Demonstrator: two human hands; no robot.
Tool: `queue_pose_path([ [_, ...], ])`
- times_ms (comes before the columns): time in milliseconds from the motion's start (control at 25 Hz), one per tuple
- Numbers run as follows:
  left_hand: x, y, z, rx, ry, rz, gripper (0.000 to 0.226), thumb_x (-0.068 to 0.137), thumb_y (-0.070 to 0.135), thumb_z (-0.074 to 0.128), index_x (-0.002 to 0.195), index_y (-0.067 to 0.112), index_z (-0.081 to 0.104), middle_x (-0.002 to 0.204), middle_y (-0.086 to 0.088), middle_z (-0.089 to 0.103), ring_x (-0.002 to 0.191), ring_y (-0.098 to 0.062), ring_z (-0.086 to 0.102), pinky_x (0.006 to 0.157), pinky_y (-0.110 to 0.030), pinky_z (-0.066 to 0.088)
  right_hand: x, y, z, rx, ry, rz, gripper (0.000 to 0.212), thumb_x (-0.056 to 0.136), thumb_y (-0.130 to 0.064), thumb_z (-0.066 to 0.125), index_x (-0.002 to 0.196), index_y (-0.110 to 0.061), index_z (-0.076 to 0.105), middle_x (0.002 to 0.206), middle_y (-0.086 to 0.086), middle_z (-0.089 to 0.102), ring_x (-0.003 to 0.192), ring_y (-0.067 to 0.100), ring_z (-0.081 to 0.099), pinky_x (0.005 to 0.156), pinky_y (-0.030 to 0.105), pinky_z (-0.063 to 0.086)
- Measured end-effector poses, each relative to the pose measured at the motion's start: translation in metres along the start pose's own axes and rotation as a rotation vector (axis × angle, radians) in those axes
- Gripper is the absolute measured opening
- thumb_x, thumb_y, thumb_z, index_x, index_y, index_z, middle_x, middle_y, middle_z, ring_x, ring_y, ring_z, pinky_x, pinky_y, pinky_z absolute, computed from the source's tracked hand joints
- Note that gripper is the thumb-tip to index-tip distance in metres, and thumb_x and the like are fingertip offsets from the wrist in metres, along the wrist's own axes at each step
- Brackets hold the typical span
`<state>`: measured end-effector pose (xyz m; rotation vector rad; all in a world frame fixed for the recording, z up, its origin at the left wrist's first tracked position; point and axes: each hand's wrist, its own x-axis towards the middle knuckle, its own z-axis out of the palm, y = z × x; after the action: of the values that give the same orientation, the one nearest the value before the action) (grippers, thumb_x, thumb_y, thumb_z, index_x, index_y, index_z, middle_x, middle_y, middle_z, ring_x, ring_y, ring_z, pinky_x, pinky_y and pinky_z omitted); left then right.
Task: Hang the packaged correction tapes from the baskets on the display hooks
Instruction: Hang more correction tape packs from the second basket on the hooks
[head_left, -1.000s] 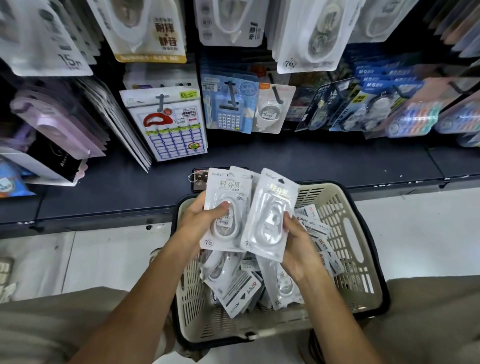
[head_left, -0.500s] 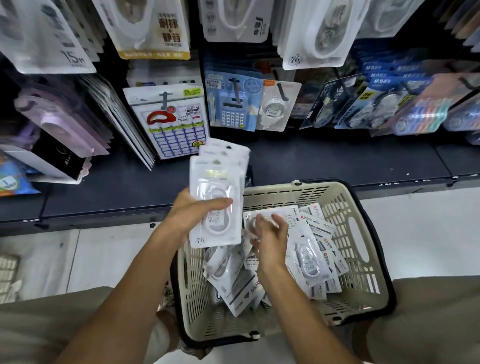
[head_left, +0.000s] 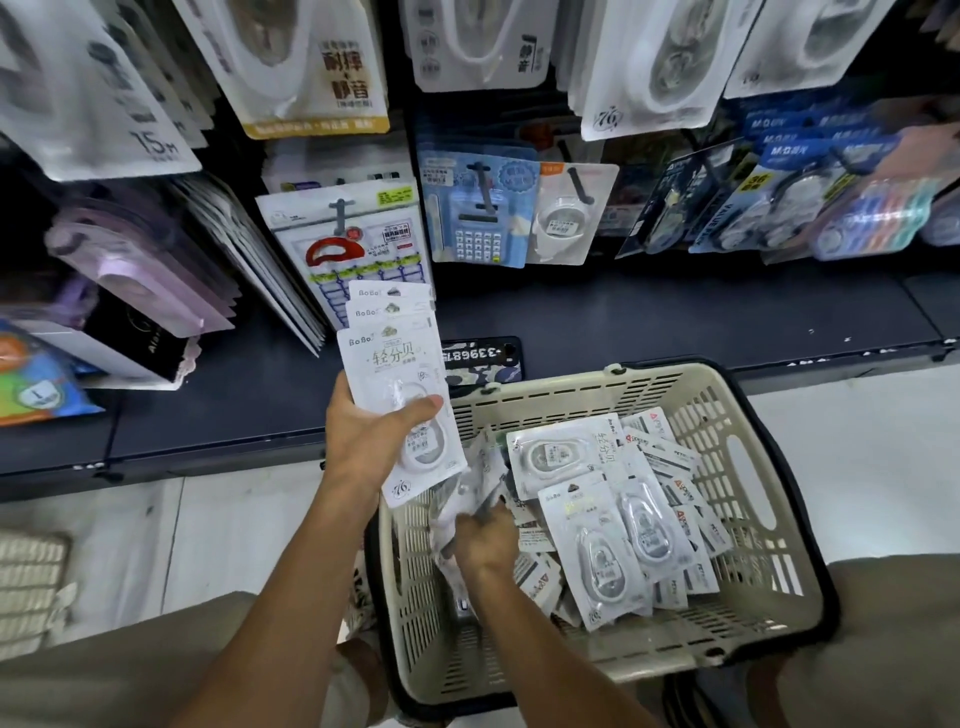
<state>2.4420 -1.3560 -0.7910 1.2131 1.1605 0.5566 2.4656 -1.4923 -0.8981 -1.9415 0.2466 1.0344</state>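
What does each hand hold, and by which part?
Left hand grips a fanned stack of correction tape packs by its lower half, thumb across the front. Right hand reaches among packs in the basket; hold unclear.

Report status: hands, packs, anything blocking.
Left hand grips fanned packs above basket. Right hand digging among loose packs, grip blurred. Nothing hung yet; no block seen.
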Motion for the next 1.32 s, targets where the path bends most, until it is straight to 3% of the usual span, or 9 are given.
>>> queue_pose_path([
  [240, -0.002, -0.006, 0.003, 0.121, -0.085, 0.0, 0.067, 0.063, 0.019, 0.097, 0.119, 0.031, 0.062, 0.104, 0.012, 0.076, 0.094, -0.009, 0.074, 0.08, -0.034, 0.059, -0.006, -0.026, -0.115, 0.546, -0.124, -0.03, 0.03, 0.079, 0.002, 0.064, 0.104, -0.015, 0.068, 0.101, 0.008, 0.076, 0.092, 0.029, 0.071, 0.079, 0.039, 0.056],
  [360, -0.012, -0.001, 0.015, -0.04, -0.16, -0.111, 0.067, 0.054, 0.027, 0.099, 0.111, 0.032, 0.067, 0.097, 0.01, 0.08, 0.088, -0.015, 0.078, 0.068, -0.034, 0.062, -0.008, -0.06, -0.163, 0.652, -0.349, -0.121, 0.04, 0.065, -0.003, 0.06, 0.103, -0.011, 0.069, 0.098, 0.011, 0.074, 0.089, 0.028, 0.071, 0.076, 0.041, 0.058],
  [480, -0.017, 0.011, 0.024, -0.155, -0.233, -0.174, 0.061, 0.037, 0.037, 0.1, 0.094, 0.037, 0.076, 0.094, 0.002, 0.082, 0.083, -0.02, 0.08, 0.059, -0.034, 0.062, -0.013, -0.084, -0.188, 0.686, -0.394, -0.165, 0.037, 0.062, -0.002, 0.056, 0.096, -0.009, 0.067, 0.092, 0.011, 0.071, 0.087, 0.029, 0.069, 0.072, 0.038, 0.059],
  [640, -0.021, 0.02, 0.028, -0.097, -0.292, -0.188, 0.079, 0.041, 0.03, 0.103, 0.113, 0.023, 0.071, 0.102, -0.003, 0.081, 0.092, -0.027, 0.078, 0.076, -0.043, 0.062, -0.022, -0.098, -0.211, 0.925, -0.458, -0.136, 0.027, 0.071, -0.011, 0.048, 0.084, -0.011, 0.072, 0.083, 0.01, 0.07, 0.074, 0.029, 0.068, 0.07, 0.039, 0.057],
  [800, -0.045, 0.019, 0.047, -0.055, -0.434, -0.324, 0.078, 0.045, 0.041, 0.092, 0.116, 0.014, 0.071, 0.091, -0.009, 0.081, 0.076, -0.027, 0.079, 0.057, -0.034, 0.061, -0.031, -0.118, -0.188, 0.825, -0.544, -0.191, 0.024, 0.079, -0.018, 0.054, 0.096, -0.01, 0.069, 0.092, 0.011, 0.067, 0.084, 0.03, 0.066, 0.075, 0.041, 0.057],
  [880, -0.052, 0.02, 0.055, -0.038, -0.481, -0.371, 0.07, 0.056, 0.051, 0.085, 0.117, 0.02, 0.071, 0.091, -0.008, 0.081, 0.075, -0.026, 0.079, 0.055, -0.034, 0.061, -0.037, -0.125, -0.167, 0.768, -0.471, -0.161, 0.031, 0.087, -0.033, 0.062, 0.106, -0.009, 0.068, 0.099, 0.012, 0.065, 0.091, 0.032, 0.064, 0.081, 0.044, 0.055],
  [1000, -0.05, 0.021, 0.057, -0.031, -0.52, -0.404, 0.076, 0.063, 0.066, 0.085, 0.127, 0.028, 0.067, 0.11, -0.006, 0.079, 0.098, -0.03, 0.077, 0.076, -0.044, 0.064, -0.046, -0.131, -0.147, 0.747, -0.415, -0.135, 0.049, 0.083, -0.048, 0.073, 0.115, -0.011, 0.071, 0.112, 0.015, 0.074, 0.102, 0.035, 0.071, 0.089, 0.052, 0.057],
  [1200, -0.052, 0.022, 0.061, 0.034, -0.57, -0.297, 0.063, 0.057, 0.037, 0.087, 0.117, 0.022, 0.076, 0.104, -0.004, 0.081, 0.093, -0.024, 0.078, 0.075, -0.036, 0.06, -0.043, -0.134, -0.142, 0.719, -0.213, -0.164, 0.052, 0.076, -0.009, 0.083, 0.122, -0.004, 0.061, 0.103, 0.019, 0.076, 0.078, 0.026, 0.075, 0.069, 0.043, 0.063],
  [1320, -0.049, 0.029, 0.064, 0.069, -0.64, -0.243, 0.057, 0.049, 0.032, 0.093, 0.104, 0.029, 0.08, 0.104, -0.001, 0.081, 0.094, -0.021, 0.078, 0.071, -0.033, 0.062, -0.037, -0.129, -0.151, 0.903, -0.154, -0.044, 0.052, 0.077, -0.006, 0.081, 0.124, -0.012, 0.059, 0.096, 0.015, 0.077, 0.077, 0.027, 0.075, 0.063, 0.044, 0.062],
])
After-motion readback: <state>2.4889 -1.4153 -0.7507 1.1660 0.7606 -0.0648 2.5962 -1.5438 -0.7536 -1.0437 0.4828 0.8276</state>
